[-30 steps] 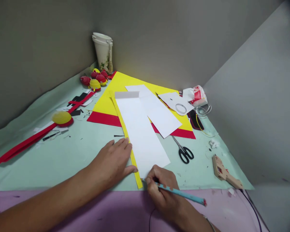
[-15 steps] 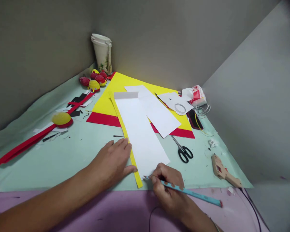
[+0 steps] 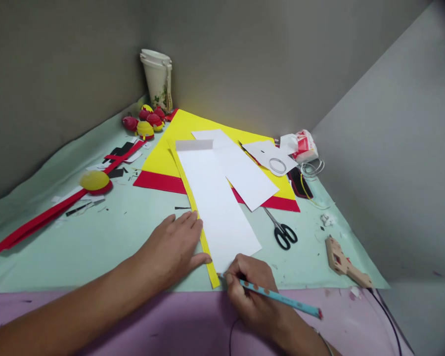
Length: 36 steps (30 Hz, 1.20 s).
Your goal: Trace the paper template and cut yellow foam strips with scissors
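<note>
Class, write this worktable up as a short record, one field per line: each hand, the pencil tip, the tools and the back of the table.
Left hand: lies on yellow strip
Right hand: holds blue pencil
Pencil tip: by the near end of the front white sheet, beside the strip
Scissors: right of that sheet, black handles toward the person
Glue gun: at right
Back: white bucket behind red and yellow rounded pieces

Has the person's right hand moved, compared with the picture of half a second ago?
Yes: the right hand has shifted slightly left, toward the yellow strip, which has stayed in place.
</note>
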Each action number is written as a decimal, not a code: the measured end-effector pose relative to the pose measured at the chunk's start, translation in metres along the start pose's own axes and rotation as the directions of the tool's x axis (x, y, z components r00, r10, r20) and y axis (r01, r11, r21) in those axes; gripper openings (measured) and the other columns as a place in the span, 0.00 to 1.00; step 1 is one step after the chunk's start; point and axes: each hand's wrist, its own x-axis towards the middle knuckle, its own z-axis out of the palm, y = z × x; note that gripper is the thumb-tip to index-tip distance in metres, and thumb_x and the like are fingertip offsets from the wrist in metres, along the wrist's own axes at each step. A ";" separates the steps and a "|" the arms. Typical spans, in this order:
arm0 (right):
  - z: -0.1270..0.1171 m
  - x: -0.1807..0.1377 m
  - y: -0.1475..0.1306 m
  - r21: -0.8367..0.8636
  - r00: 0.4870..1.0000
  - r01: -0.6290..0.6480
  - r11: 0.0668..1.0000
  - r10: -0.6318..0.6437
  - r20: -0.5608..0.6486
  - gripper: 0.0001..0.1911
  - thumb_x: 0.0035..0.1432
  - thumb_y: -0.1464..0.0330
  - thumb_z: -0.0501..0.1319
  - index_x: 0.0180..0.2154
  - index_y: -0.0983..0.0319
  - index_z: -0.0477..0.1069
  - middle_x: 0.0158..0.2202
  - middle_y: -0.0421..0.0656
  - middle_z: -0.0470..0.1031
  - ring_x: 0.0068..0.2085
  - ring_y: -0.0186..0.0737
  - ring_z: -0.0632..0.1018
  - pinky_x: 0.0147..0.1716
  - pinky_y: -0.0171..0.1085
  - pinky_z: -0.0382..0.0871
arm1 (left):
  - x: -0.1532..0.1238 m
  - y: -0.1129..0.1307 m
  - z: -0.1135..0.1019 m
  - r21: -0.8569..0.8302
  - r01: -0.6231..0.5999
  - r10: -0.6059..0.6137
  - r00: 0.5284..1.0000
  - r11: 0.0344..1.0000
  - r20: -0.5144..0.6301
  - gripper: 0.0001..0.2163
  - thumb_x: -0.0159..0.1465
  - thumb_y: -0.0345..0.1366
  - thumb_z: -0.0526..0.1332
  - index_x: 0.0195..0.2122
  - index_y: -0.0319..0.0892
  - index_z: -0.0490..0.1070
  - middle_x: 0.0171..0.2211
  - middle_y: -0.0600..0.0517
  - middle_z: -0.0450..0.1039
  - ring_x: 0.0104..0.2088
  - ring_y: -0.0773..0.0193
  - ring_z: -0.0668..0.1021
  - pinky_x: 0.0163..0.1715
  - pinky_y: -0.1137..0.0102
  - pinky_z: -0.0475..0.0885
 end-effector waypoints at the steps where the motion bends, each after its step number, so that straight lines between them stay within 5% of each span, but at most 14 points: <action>1: 0.000 0.000 0.000 -0.001 1.000 -0.001 1.000 0.001 0.001 0.08 0.50 0.74 0.52 0.22 0.61 0.62 0.18 0.38 0.66 0.21 0.32 0.68 0.22 0.32 0.56 | 0.000 0.000 0.000 -0.001 0.001 -0.001 1.000 1.000 0.001 0.23 0.56 0.47 0.66 0.47 0.35 0.71 0.53 0.35 0.71 0.55 0.42 0.71 0.52 0.52 0.67; 15: -0.013 -0.002 0.003 0.134 0.999 -0.047 0.990 0.044 0.024 0.07 0.51 0.74 0.51 0.23 0.60 0.60 0.19 0.36 0.64 0.22 0.31 0.66 0.23 0.31 0.55 | -0.001 0.000 0.000 0.006 0.000 0.000 1.000 1.000 0.001 0.22 0.57 0.47 0.65 0.46 0.36 0.71 0.53 0.36 0.71 0.55 0.44 0.71 0.51 0.53 0.67; 19: -0.013 0.000 0.001 0.112 0.998 -0.032 0.993 0.038 -0.055 0.07 0.51 0.72 0.52 0.22 0.60 0.60 0.18 0.36 0.64 0.21 0.31 0.66 0.23 0.31 0.56 | -0.001 0.000 -0.001 -0.005 0.003 -0.003 1.000 1.000 0.008 0.22 0.57 0.47 0.65 0.46 0.36 0.71 0.53 0.35 0.71 0.55 0.43 0.72 0.51 0.53 0.67; 36: -0.007 0.001 -0.002 0.039 0.998 0.045 0.998 -0.046 0.032 0.08 0.50 0.74 0.51 0.21 0.61 0.62 0.18 0.39 0.68 0.21 0.33 0.68 0.22 0.32 0.58 | -0.002 0.000 0.000 -0.040 0.001 -0.002 1.000 0.999 -0.023 0.22 0.56 0.46 0.66 0.46 0.36 0.72 0.52 0.36 0.72 0.55 0.42 0.71 0.51 0.52 0.66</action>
